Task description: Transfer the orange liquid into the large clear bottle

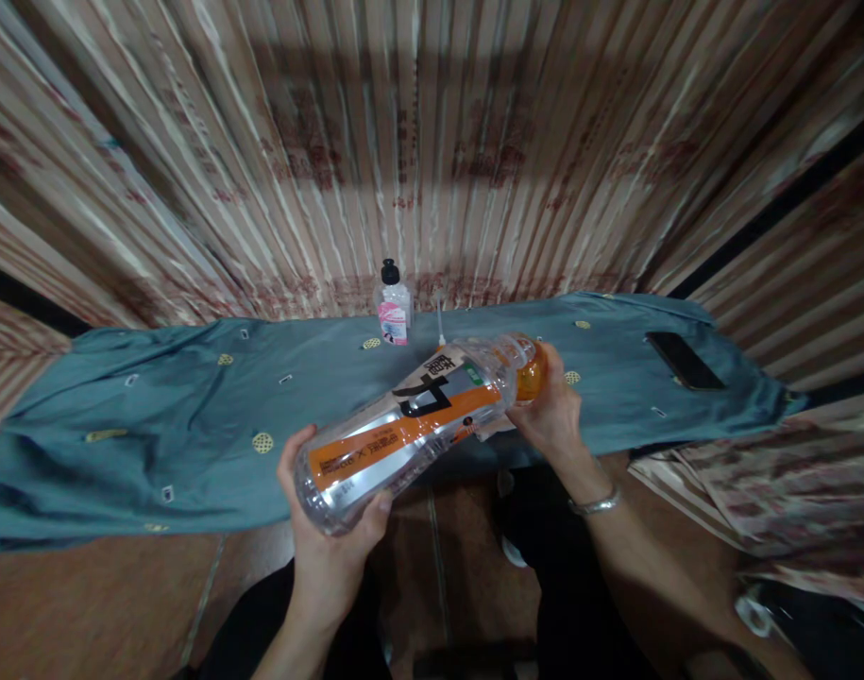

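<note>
A large clear plastic bottle [417, 416] with an orange and silver label is held tilted above the cloth, its base toward me and its neck to the upper right. My left hand [332, 548] is closed around the base. At the neck end, my right hand [553, 411] grips an amber see-through rounded piece [531, 371] that meets the bottle's mouth. Whether this is a cap or another container, I cannot tell. Behind the large bottle stands a small clear bottle [394, 316] with a black cap and pink-white label. Right of it is a thin pale stem [440, 316], its lower part hidden.
A teal patterned cloth [191, 416] covers the long narrow surface before me. On its right end lies a black phone [685, 361]. Pleated curtains [417, 142] hang close behind and at both sides. Brown floor tiles [141, 586] show below the near edge.
</note>
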Tool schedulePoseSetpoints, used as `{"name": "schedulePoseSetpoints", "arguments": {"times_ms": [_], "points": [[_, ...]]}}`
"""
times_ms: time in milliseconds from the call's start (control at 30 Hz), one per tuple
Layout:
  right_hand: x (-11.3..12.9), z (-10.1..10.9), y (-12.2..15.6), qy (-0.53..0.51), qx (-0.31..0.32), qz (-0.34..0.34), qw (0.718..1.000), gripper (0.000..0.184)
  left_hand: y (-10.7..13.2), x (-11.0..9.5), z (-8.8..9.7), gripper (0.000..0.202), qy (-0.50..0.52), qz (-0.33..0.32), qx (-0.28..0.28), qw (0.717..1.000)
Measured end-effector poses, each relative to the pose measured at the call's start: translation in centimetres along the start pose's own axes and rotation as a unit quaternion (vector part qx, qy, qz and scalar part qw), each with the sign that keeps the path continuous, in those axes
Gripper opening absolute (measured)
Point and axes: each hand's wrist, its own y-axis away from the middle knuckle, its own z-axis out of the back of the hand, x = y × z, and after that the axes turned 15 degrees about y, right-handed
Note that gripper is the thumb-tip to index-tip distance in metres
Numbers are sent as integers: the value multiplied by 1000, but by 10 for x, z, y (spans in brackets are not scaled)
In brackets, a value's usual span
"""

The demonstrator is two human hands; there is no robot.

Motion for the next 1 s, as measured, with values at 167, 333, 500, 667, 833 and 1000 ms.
{"name": "schedulePoseSetpoints", "arguments": {"times_ms": [167, 333, 500, 667, 833, 1000], "points": [[0, 0, 0, -1, 9, -11, 1000, 77, 0, 0, 1, 90, 0, 3, 8, 1000], [1, 2, -1, -9, 20, -18, 1000, 75, 0, -1, 1, 90, -5, 8, 9, 1000], [2, 3, -1, -16, 24, -18, 999, 74, 0, -3, -1, 89, 3, 9, 5, 1000], [1, 2, -1, -10, 27, -22, 999, 77, 0, -3, -1, 92, 9, 21, 5, 1000], [5, 7, -2, -21, 38, -22, 999, 72, 0, -3, -1, 90, 1, 7, 6, 1000], [5, 7, -2, -16, 45, -29, 998, 74, -1, -2, 0, 92, -5, 2, 3, 1000]]}}
